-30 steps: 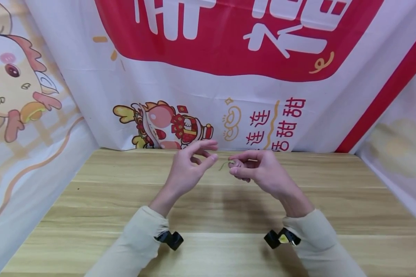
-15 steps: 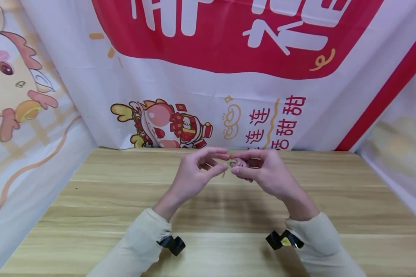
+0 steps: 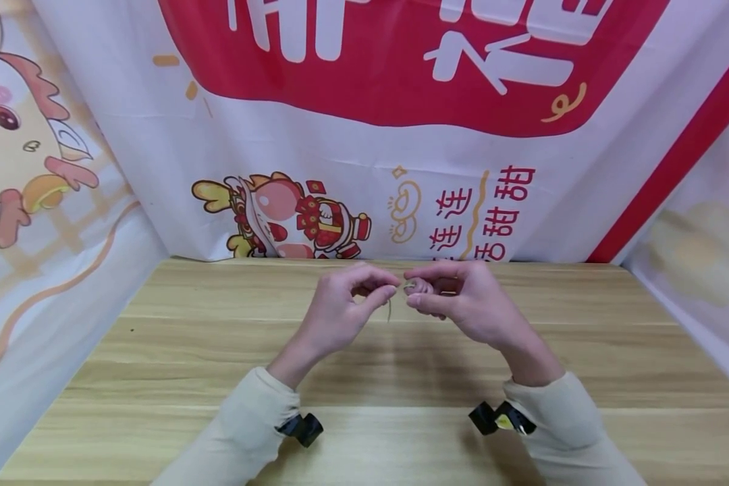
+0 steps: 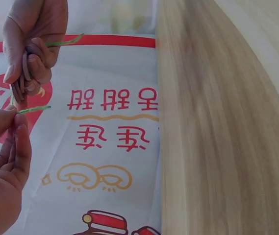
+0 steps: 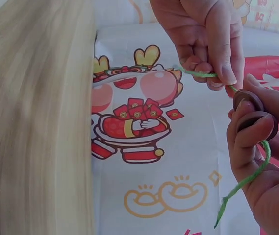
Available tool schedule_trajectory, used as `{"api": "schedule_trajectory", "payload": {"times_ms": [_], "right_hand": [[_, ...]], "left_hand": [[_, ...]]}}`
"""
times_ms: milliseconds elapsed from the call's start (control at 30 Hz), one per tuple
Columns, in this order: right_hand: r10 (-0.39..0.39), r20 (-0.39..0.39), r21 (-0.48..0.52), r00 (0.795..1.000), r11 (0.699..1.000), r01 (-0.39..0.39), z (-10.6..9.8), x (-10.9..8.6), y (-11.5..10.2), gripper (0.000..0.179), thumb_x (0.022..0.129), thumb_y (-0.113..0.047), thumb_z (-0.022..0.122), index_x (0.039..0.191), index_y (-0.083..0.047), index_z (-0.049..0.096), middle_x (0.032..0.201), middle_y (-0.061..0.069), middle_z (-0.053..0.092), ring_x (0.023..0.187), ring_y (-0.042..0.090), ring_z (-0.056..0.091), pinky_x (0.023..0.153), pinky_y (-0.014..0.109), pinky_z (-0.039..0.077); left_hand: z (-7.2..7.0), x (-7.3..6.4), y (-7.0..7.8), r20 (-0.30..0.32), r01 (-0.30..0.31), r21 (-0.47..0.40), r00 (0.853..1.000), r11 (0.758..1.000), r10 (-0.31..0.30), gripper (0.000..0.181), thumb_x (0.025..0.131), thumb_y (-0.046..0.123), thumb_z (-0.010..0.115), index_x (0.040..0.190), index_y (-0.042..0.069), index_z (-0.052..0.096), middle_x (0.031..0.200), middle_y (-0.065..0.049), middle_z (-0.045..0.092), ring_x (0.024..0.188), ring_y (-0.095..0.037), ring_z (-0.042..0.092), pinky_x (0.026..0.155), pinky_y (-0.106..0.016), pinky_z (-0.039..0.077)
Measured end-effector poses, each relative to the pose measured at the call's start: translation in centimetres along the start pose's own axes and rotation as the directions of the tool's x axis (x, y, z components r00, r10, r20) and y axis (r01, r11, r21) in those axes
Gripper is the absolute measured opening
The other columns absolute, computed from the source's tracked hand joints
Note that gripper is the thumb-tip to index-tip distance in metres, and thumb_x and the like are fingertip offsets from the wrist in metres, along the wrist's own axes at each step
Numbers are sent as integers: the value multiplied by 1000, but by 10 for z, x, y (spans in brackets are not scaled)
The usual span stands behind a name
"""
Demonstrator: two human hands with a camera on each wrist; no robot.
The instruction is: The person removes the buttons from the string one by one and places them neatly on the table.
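My right hand [image 3: 476, 304] holds a few brown button-like discs [image 5: 253, 122] between thumb and fingers, above the table. A green string [image 5: 244, 182] runs at the discs, one loose end hanging below my right fingers in the right wrist view. At the other side my left hand [image 3: 343, 307] pinches the string between thumb and fingertips, close to the discs. A short green tail [image 4: 37, 109] sticks out past the left fingertips in the left wrist view. The fingers partly cover the discs, so their full number is hidden.
Below both hands lies a wood-grain table [image 3: 395, 445]. A white and red printed cloth [image 3: 364, 148] hangs along its back edge, with more cloth at the left and right sides. Black wrist cameras [image 3: 300, 428] sit at both sleeve cuffs.
My left hand has moved right to the string and its fingers have closed in a pinch on it. The right hand keeps holding the discs, nearly in place.
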State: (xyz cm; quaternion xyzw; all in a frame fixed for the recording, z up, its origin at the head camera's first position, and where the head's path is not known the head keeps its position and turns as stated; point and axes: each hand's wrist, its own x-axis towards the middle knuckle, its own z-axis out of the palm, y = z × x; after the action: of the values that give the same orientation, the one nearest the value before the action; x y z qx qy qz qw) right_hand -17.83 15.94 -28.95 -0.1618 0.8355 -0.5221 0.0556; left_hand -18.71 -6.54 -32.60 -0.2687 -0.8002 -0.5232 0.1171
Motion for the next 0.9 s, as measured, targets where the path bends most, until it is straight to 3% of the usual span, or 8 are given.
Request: {"api": "schedule_trajectory", "payload": {"times_ms": [267, 900], "right_hand": [[-52, 41, -5, 998, 999, 52, 4, -1, -2, 39, 94, -11, 81, 132, -1, 72, 109, 16, 75, 93, 20, 76, 81, 34, 67], [-87, 71, -45, 994, 995, 91, 0, -4, -7, 40, 100, -1, 69, 140, -1, 67, 122, 15, 75, 102, 24, 73, 83, 27, 64]], "left_hand": [[-5, -1, 2, -14, 44, 36, 999, 998, -44, 11, 106, 18, 67, 110, 11, 75, 102, 0, 74, 88, -14, 65, 77, -28, 56], [-4, -1, 7, -64, 16, 29, 998, 999, -15, 10, 105, 17, 68, 109, 10, 73, 96, -3, 70, 83, -16, 62, 75, -26, 54]]}}
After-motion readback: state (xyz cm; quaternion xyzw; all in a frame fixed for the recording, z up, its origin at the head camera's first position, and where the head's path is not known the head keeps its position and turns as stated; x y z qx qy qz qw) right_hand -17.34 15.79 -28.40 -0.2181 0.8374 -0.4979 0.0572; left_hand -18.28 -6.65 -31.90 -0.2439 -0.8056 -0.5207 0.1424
